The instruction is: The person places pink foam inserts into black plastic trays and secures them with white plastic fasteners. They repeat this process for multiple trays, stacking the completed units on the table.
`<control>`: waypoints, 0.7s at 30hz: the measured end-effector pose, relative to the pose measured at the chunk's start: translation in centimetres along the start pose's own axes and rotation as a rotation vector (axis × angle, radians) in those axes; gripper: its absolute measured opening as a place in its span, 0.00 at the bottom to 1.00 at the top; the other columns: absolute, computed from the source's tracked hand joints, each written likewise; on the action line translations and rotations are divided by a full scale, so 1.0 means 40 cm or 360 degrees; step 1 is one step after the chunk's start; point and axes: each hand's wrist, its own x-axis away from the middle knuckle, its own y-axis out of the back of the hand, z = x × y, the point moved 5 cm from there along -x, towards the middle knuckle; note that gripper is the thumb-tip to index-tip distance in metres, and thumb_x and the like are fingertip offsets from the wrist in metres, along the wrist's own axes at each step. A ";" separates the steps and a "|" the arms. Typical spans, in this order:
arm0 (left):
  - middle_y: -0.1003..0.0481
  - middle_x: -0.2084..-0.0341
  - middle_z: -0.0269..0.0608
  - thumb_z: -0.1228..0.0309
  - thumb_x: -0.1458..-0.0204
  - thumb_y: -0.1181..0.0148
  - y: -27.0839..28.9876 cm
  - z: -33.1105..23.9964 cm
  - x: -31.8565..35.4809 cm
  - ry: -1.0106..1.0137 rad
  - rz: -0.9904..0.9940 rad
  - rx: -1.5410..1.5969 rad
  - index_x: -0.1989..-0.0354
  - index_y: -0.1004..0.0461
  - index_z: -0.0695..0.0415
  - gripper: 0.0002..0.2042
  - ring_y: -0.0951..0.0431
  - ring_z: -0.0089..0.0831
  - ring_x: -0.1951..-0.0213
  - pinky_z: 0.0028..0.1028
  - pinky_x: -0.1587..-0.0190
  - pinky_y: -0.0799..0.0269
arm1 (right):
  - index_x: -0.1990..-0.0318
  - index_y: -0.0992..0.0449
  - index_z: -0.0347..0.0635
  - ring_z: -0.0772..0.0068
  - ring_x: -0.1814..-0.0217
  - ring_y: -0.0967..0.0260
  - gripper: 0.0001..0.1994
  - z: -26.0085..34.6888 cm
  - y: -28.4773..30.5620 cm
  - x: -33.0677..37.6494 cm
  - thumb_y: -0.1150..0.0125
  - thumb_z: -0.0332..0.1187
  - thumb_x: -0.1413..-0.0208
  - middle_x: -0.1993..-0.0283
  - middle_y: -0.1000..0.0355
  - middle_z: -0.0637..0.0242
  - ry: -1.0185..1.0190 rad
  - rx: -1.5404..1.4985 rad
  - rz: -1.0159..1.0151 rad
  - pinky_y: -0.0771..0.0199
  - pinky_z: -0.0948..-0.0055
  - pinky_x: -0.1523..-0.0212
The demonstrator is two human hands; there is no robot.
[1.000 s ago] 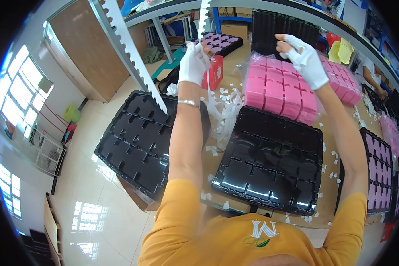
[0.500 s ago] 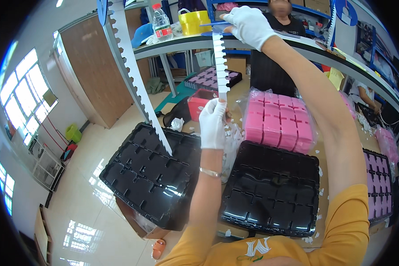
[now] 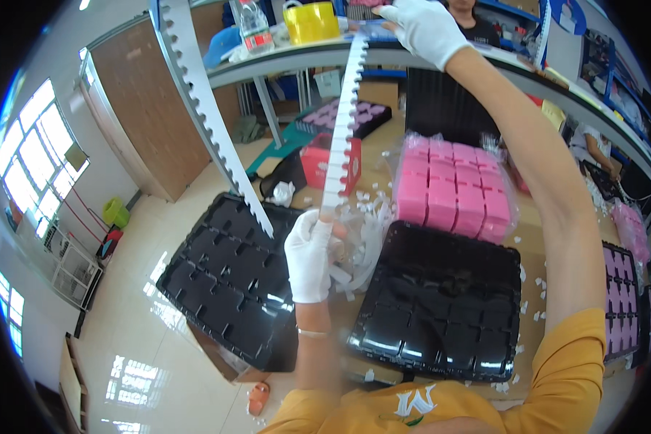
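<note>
- At far left, another notched strip [image 3: 208, 112] hangs with its lower tip over the left black tray [image 3: 210, 282], much as it was half a second ago.
- The left hand [image 3: 309, 257], gloved, is lower and further left than before, now beside that tray's right side; its fingers are clamped on the lower end of the white notched strip [image 3: 342, 123].
- That strip slopes from the raised shelf [image 3: 286, 60] down to the left hand, passing in front of the red box [image 3: 315, 166]. More of it shows between the two hands than before, so it seems to be drawn further out.
- Right of the left hand stand the right black tray [image 3: 441, 296] and the wrapped pink stack [image 3: 448, 188], apart from the strip.
- The right hand [image 3: 427, 32], also gloved, has shifted slightly right near the strip's upper end; its fingers are bent, but I cannot tell whether they grip anything.
</note>
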 end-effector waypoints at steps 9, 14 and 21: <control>0.27 0.77 0.33 0.67 0.40 0.44 -0.050 0.090 0.056 0.0246 0.0200 0.0079 0.58 0.26 0.63 0.11 0.36 0.13 0.82 0.15 0.83 0.44 | 0.68 0.22 0.45 0.52 0.66 0.27 0.05 -0.030 0.063 0.133 0.43 0.31 0.52 0.68 0.26 0.56 -0.0102 0.0187 -0.0082 0.27 0.58 0.66; 0.23 0.74 0.36 0.66 0.41 0.44 -0.052 0.128 0.057 0.0327 0.0186 -0.0015 0.59 0.26 0.63 0.11 0.30 0.16 0.80 0.15 0.82 0.39 | 0.55 0.22 0.40 0.82 0.67 0.34 0.14 0.291 0.100 0.478 0.40 0.41 0.40 0.62 0.26 0.73 -0.0986 -0.1633 0.0351 0.32 0.80 0.63; 0.23 0.73 0.38 0.72 0.42 0.46 -0.094 0.143 0.066 0.0391 0.0286 0.0029 0.59 0.26 0.64 0.09 0.29 0.17 0.79 0.16 0.81 0.37 | 0.57 0.20 0.38 0.80 0.63 0.33 0.17 0.498 0.060 0.619 0.34 0.42 0.46 0.64 0.26 0.70 -0.2103 -0.2558 0.0928 0.32 0.76 0.60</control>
